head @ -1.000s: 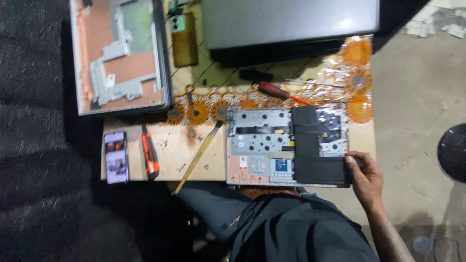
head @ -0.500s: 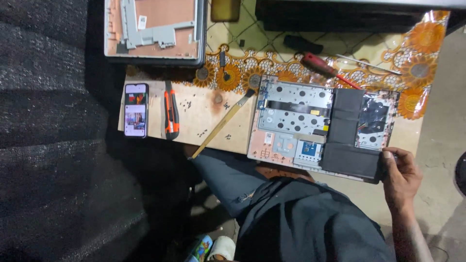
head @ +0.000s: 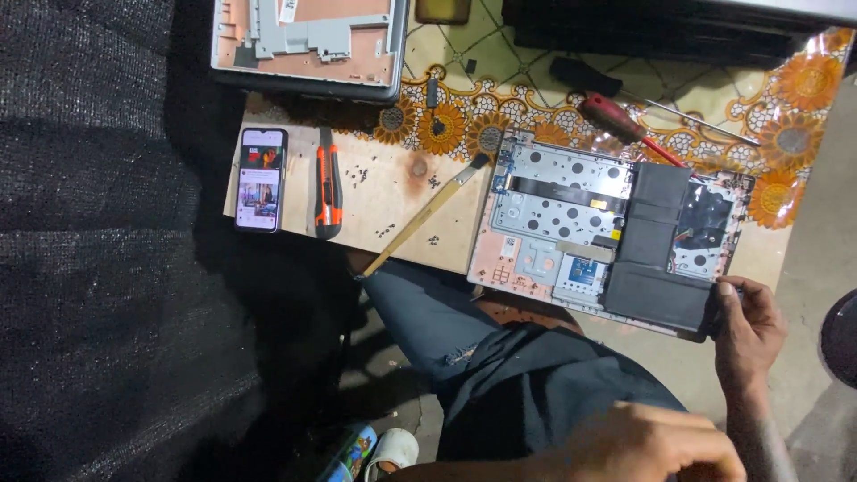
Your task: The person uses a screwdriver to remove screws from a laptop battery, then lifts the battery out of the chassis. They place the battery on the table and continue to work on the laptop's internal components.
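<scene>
The right hand [head: 748, 328] grips the near right corner of the opened laptop base [head: 607, 228], fingers curled round its edge beside the black battery [head: 659, 268], with the thumb on top. The base lies tilted across the right end of the board [head: 393, 210] and onto the flowered cloth [head: 500, 98], its grey metal plate and a small blue part showing. The left hand [head: 638, 446] sits low at the bottom edge of the view, over the dark-clothed lap, blurred; its fingers look loosely curled, but whether it holds anything cannot be told.

On the board, a brush [head: 427, 212] with a wooden handle lies slantwise, its dark bristles just beside the far left corner of the base. Left of it lies an orange knife [head: 328, 183], and left of that a phone [head: 261, 178] with its screen lit. Small dark screws [head: 361, 174] are scattered over the wood between the knife and the brush.

On the cloth beyond the base lies a red-handled screwdriver [head: 625, 125], its shaft touching or just over the far edge of the base. At the far left, a second casing [head: 308, 45] lies open, pinkish inside with grey metal brackets. A dark flat slab [head: 661, 27] lies along the top right
</scene>
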